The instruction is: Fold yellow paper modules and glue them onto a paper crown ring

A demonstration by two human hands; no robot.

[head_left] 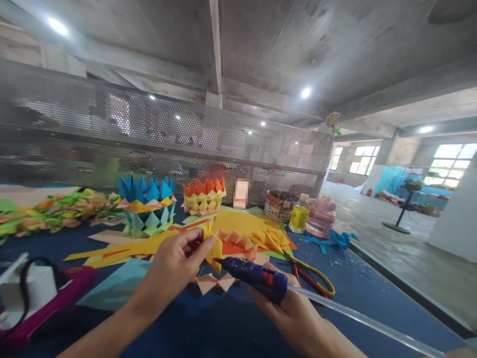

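Observation:
My left hand (175, 266) pinches a folded yellow paper piece (214, 251) between thumb and fingers, above the blue table (208, 328). My right hand (294, 311) grips a dark blue glue gun (257, 276) with a clear glue stick (357, 320) sticking out behind. The gun's nozzle points left and nearly touches the yellow piece. A strip of folded orange and peach paper points (238, 243) lies just behind it, and a peach zigzag piece (216, 282) lies below.
Sheets of yellow, orange and teal paper (238, 221) cover the table. A blue and teal paper basket (147, 204) and an orange and yellow one (204, 195) stand behind. Scissors (311, 273), a bottle (299, 214), a pink jar (321, 216), a woven basket (279, 205); a mesh screen (167, 144) at the back.

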